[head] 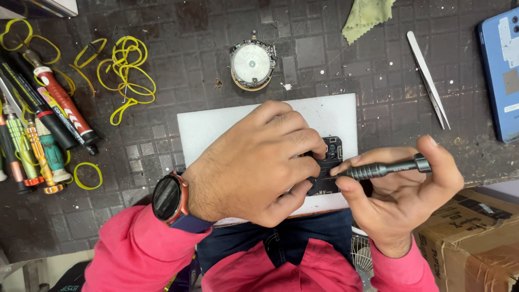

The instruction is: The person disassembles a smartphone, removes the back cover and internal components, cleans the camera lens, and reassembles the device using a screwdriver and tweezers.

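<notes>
Closest in: pink sleeves [135, 254] at the frame bottom, a dark round wristwatch [168, 198] on the left wrist, and a cardboard box [476, 238] at lower right, below the bench edge.

Left hand [259, 162] lies palm-down over a small black circuit board [331, 162], fingers curled and pinching its left edge; most of the board is hidden under that hand. Right hand [400, 200] is clamped on a dark grey precision screwdriver [381, 169]: thumb and fingers around the knurled barrel, index fingertip on the rear cap. The driver lies nearly horizontal, tip pointing left onto the board; the exact contact point is hidden by the left fingers. The two hands are close together, touching or nearly so at the board.

Board sits on a white foam pad [335, 116], near the pad's right side, with the pad flat on a dark gridded work mat [178, 65].

Further out on the mat:
- left: a row of screwdrivers [40, 130] with coloured handles, loose yellow rubber bands [127, 75] beside and above them
- just beyond the pad: a round metal motor-like part [251, 65], well apart from the hands
- right: silvery tweezers [428, 78] lying diagonally, and a blue phone [500, 75] with its back up at the frame edge
- top: a yellow-green cloth [367, 16], partly cut off
</notes>
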